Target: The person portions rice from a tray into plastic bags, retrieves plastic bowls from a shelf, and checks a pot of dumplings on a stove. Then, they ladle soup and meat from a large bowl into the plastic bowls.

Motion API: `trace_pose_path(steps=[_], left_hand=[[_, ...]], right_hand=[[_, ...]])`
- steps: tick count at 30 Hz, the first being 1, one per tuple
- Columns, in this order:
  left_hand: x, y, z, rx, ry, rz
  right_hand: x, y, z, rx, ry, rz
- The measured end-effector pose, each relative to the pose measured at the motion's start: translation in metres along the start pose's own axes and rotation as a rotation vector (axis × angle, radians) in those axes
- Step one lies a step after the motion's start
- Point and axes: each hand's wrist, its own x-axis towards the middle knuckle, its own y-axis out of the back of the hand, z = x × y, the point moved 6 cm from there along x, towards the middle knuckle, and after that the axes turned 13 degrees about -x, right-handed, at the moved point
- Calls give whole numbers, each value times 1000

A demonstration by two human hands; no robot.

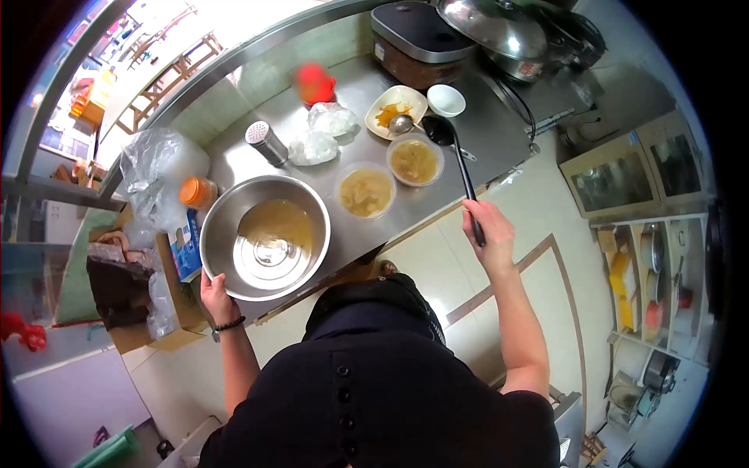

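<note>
My left hand [218, 296] grips the near left rim of a large steel bowl [310, 204], which is tilted and holds some cloudy broth. With my right hand [490, 231] I hold a black ladle [462, 165] by its handle; its head hangs above the right bowl of soup. Two round clear bowls of soup stand on the steel counter [374, 234]: one [365, 193] beside the steel bowl, the other [414, 162] farther right. Behind them, a square dish [392, 101] holds orange food, with a metal spoon [400, 125] over its edge. A white bowl [446, 101] sits beside it.
Plastic bags [314, 147], a shaker [267, 143] and a red container [320, 91] stand along the back. An orange-lidded jar [198, 193] and a cardboard box [181, 313] are at the left. A dark cooker [421, 43] and a lidded steel pot [511, 39] stand at the back right.
</note>
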Motion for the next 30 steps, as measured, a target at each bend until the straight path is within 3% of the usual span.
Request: trace_pose_path(steps=[2, 4, 6, 10, 13, 15, 16, 18, 20, 23, 24, 26, 30], left_hand=[[-1, 11, -5, 18, 12, 26], [-3, 18, -9, 8, 11, 42], [-4, 18, -11, -6, 39, 31], [-6, 20, -17, -21, 36, 37], [-6, 20, -18, -26, 47, 39], [-6, 20, -18, -27, 54, 38], [-6, 18, -18, -26, 58, 33], [-4, 17, -18, -15, 54, 33], [-2, 16, -17, -5, 51, 28], [0, 13, -14, 0, 44, 18], [1, 12, -13, 9, 52, 22], [2, 13, -13, 17, 60, 25], [5, 19, -17, -3, 54, -1]], right_hand=[[0, 0, -8, 229, -232, 44], [-4, -12, -30, 268, -217, -18], [-7, -22, -59, 219, -25, -30], [-13, -37, -75, 183, -12, -82], [-21, -45, -72, 260, -126, -75], [-36, -59, -52, 516, -579, -136], [-36, -60, -51, 514, -578, -138], [-34, -59, -46, 827, -834, -61], [-30, -54, -44, 835, -810, -70], [-3, -29, -72, 359, -195, -187], [-3, -30, -72, 358, -196, -187], [-2, -29, -85, 134, 14, -152], [-4, -34, -87, 157, -33, -146]])
